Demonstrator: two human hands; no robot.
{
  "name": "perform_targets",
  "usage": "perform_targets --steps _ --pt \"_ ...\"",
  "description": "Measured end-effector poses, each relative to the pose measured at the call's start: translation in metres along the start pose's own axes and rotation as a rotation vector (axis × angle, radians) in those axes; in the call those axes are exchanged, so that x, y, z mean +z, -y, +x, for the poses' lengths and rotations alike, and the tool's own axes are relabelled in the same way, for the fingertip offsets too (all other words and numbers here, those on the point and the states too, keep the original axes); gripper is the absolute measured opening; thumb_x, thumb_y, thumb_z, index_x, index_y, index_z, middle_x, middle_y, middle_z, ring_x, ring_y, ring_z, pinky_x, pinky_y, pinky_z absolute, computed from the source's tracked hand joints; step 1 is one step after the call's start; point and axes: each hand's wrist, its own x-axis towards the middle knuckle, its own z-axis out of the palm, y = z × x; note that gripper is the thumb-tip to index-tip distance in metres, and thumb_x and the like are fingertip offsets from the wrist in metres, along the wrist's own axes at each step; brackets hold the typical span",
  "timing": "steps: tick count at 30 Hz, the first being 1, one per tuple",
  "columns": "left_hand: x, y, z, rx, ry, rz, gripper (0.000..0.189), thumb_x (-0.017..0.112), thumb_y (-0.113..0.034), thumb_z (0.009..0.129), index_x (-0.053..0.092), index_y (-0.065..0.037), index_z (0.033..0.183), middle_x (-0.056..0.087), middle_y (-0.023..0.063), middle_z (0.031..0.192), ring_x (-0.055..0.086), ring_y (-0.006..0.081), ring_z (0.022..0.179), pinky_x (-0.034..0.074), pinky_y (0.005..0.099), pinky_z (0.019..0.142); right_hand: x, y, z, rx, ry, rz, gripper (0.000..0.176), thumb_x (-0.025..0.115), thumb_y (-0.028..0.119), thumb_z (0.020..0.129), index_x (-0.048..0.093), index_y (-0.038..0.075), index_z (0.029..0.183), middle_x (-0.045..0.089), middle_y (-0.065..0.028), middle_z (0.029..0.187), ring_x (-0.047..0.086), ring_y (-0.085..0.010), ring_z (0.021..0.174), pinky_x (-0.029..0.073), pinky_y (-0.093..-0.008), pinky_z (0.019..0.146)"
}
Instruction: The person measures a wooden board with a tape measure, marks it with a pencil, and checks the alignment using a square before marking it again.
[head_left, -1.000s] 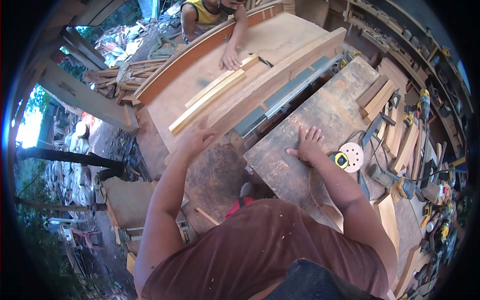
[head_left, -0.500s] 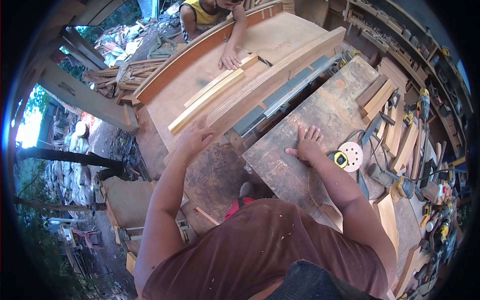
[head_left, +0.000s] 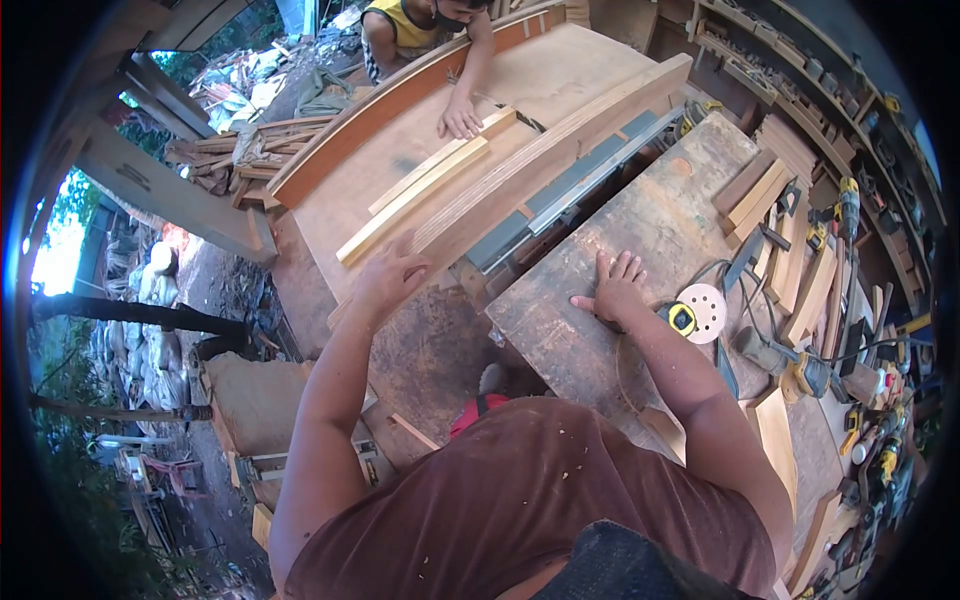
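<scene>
Co-worker (head_left: 408, 32) shifted | right hand (head_left: 618, 288) spread, empty, on stained bench (head_left: 680, 190) | left hand (head_left: 390, 279) curled at board (head_left: 585, 132), grip unclear | cluttered shelves (head_left: 778, 78)

Matt wooden board (head_left: 560, 166), smooth wooden strips (head_left: 414, 201), rough stained wooden bench (head_left: 660, 222)

My shirt (head_left: 520, 480): reddish-brown, soft creases, pale specks (head_left: 568, 475) scattered down the front. It ends above the elbows. Left hand (head_left: 392, 282) and right hand (head_left: 616, 290) bare, all skin to the upper arms. Dark blue-black, coarse-looking cloth (head_left: 630, 565) at chest; can't tell what.
</scene>
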Motion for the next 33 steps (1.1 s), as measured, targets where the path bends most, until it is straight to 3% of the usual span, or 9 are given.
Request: perform_targets --steps 33 --pt "0.0023 0.0012 -0.0008 0.0 -0.028 -0.025 0.021 0.07 -0.021 0.083 0.074 -0.024 0.104 0.046 0.0097 0.148 0.05 0.0318 0.131 0.044 0.0417 0.106 0.0024 -0.0006 0.0024 0.006 0.001 -0.024 0.115 0.057 0.076 0.081 0.001 0.013 0.16 -0.002 -0.0328 0.161 -0.002 -0.0515 0.149 0.007 -0.0619 0.118"
